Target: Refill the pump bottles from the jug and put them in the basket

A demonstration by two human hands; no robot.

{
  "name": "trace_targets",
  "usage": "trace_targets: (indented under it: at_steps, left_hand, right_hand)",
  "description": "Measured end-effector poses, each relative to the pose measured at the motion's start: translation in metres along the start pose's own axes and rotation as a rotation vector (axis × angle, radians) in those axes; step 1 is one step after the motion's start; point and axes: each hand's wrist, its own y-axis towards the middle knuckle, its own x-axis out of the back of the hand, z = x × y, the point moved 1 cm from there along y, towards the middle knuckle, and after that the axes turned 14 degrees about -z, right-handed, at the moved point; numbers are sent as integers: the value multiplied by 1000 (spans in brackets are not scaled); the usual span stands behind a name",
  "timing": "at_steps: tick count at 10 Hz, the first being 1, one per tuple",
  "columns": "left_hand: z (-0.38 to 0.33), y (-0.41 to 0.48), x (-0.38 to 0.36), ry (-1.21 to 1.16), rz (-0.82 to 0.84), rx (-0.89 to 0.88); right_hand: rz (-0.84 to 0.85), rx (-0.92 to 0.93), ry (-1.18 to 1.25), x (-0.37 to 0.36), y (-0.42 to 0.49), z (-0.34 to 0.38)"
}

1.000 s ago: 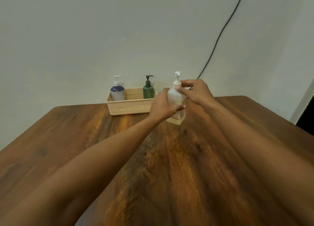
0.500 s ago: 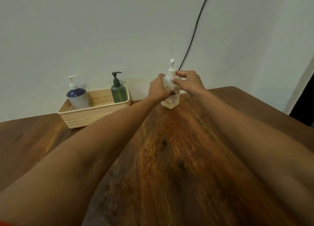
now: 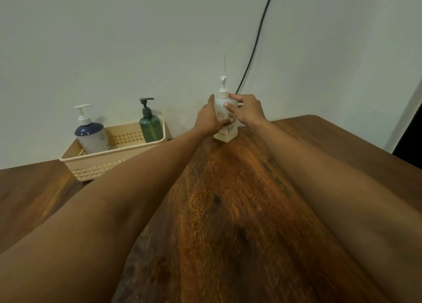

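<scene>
A white pump bottle [image 3: 225, 132] stands on the wooden table [image 3: 228, 211] near its far edge. My left hand [image 3: 209, 119] wraps around the bottle's body from the left. My right hand [image 3: 247, 110] grips its shoulder and neck from the right. To the left sits a beige perforated basket [image 3: 96, 165]. Inside it stand a blue-and-white pump bottle [image 3: 91, 134] at the left end and a dark green pump bottle [image 3: 150, 126] at the right end. No jug is in view.
A black cable [image 3: 255, 45] runs down the pale wall behind the white bottle. The table's right edge [image 3: 365, 143] slants away at the right, with a dark gap beyond it. The wall stands directly behind the basket.
The view has swung so the basket and bottles sit further left. The white bottle has moved from a lifted position down onto the table near the far edge, both hands still on it.
</scene>
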Motion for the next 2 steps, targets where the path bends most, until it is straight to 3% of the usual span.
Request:
trace_targets:
  at_steps: [2]
  left_hand:
    - [-25, -23, 51, 102, 19, -38]
  right_hand:
    - [-44, 55, -37, 19, -19, 23]
